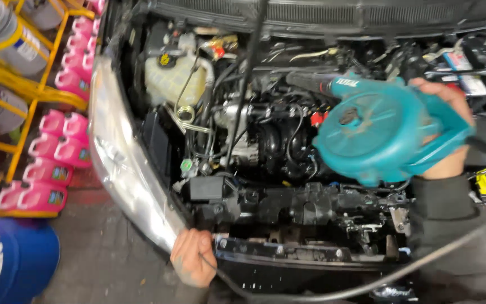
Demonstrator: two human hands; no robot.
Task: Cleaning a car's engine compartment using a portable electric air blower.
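The right hand (448, 132), at the right of the frame, has its fingers wrapped tight on the handle of a teal electric blower (381, 132); its black nozzle (310, 83) points left over the engine (277, 141) in the centre. The left hand (192, 262), bottom centre, is closed on the front edge of the car by the headlight (125, 169), with the grey power cord (367, 284) passing under its fingers. I judge the step in hand is blowing dust from the engine bay. The next move would need a steady grip and slack cord, w/ nozzle kept away from loose hoses. The blower is round, hard plastic, a bit dusty; the coolant tank (170, 76), upper left, is cloudy white plastic; pink jugs (57, 146) at far left are glossy.
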